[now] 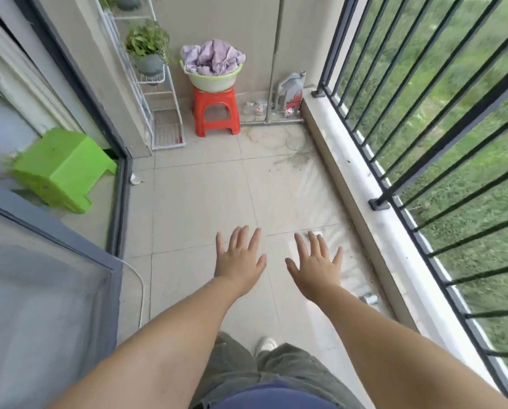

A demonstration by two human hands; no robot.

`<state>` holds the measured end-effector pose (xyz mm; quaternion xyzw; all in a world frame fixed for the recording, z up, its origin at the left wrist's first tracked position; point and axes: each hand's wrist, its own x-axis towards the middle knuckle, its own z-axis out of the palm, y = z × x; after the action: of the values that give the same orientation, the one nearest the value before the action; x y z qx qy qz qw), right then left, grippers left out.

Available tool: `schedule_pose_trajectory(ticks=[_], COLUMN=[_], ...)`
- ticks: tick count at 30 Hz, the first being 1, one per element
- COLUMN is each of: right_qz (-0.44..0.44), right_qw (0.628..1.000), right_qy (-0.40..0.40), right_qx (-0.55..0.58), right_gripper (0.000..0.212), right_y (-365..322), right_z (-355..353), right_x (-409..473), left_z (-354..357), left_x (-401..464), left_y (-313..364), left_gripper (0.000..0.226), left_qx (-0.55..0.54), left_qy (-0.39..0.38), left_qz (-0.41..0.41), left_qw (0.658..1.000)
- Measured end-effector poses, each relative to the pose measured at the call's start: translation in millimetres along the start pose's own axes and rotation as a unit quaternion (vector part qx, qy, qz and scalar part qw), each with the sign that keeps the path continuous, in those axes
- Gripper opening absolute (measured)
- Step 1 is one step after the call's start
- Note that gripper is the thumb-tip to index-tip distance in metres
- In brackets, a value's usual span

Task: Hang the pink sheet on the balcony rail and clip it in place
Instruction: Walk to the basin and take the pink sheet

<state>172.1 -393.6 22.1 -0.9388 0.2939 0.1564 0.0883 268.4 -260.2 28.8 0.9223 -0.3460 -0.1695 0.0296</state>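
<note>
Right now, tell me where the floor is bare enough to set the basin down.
Bare tile runs from the hands to the red stool, between door track and ledge. The far wall is crowded: stool, rack, pipe clutter.

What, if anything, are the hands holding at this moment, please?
Nothing. The left hand and right hand are both open and empty; the pink sheet lies bunched in the basin.

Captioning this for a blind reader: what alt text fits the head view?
Both hands, left hand and right hand, reach forward empty over a tiled balcony floor. At the far wall, the pink sheet lies bunched in a basin atop a red stool; the balcony rail runs along the right.
</note>
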Motion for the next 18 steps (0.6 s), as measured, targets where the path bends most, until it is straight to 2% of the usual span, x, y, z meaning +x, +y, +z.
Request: schedule_pose_trajectory(ticks=[5,11,18], right_qz=[-0.033,-0.038,-0.019], right_qw=[0.999,0.999,1.0], right_qy=[-0.009,-0.009,0.004], right_qx=[-0.02,-0.028,0.015], right_gripper=[0.059,0.059,0.059], right_y=[-24.0,-80.8,-169.9], right_z=[-30.1,-65.9,-137.5], right_x=[99.2,242.5,389.9], left_z=[-29.0,-60.5,-162.0], left_x=[87.4,202.8,356.9], left_y=[-30.2,-111.1,-207.0], left_gripper=[0.059,0.059,0.059], left_qx=[-0.017,-0.012,0.001], left_qy=[0.01,-0.014,0.007], left_qz=[-0.033,-0.067,-0.072], left_qw=[0.999,0.998,0.997])
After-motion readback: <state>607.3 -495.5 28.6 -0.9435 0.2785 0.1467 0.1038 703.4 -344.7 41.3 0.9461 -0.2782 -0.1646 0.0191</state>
